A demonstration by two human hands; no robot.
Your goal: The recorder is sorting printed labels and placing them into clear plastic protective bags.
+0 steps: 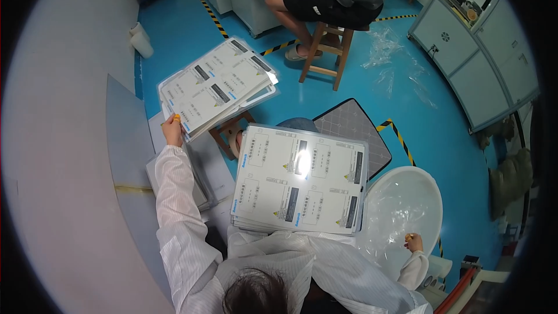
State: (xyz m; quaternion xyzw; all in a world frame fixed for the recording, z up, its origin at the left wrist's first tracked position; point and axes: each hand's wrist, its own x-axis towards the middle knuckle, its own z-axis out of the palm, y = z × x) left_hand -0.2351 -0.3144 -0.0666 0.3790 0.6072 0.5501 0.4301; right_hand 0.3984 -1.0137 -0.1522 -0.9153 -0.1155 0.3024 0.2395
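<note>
On my lap lies a stack of white printed sheets with black label blocks and blue marks; light glares off the top one. A second stack of similar sheets rests on a wooden stool ahead to the left, its layers slightly fanned. At the near left corner of that stack, my left hand pinches the edge, yellow covers on its fingertips. My right hand is over the large white tub, fingers closed and also yellow-tipped. Crumpled clear film lies inside the tub; whether my right fingers hold any cannot be made out.
A person in black shorts sits on a wooden stool ahead. Clear film litters the blue floor. A grey mat lies beyond my lap. Grey cabinets stand right; a white wall runs along my left.
</note>
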